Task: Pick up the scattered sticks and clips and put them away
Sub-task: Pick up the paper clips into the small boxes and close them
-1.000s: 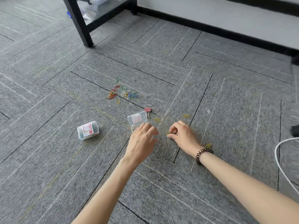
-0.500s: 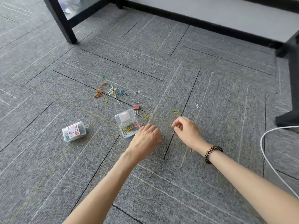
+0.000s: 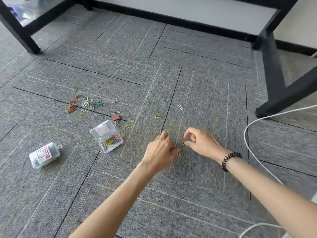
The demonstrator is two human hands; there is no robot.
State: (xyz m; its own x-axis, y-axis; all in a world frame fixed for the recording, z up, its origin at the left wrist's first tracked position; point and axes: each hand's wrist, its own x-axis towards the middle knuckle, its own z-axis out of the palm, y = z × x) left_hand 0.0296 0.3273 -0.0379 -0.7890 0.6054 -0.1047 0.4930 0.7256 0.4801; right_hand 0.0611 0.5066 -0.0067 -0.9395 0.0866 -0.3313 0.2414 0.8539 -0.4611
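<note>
Two yellow clips (image 3: 182, 143): right hand (image 3: 201, 143) pinches one, grip of left hand (image 3: 159, 151) unclear.

Left hand (image 3: 161, 150): back turned to me, fingertips tucked under. I can't tell if they hold anything. A yellow clip (image 3: 178, 154) pokes out beneath them, the rest covered.

Right hand (image 3: 199, 143): pinches a second yellow clip (image 3: 182, 143), one end lost between the fingers.

Both forearms are cut by the bottom edge.

Closed box (image 3: 43, 154): label print too small to read.

Clip pile (image 3: 84, 104): too tangled to count.

White cable (image 3: 244, 140): runs off the right and bottom edges.
</note>
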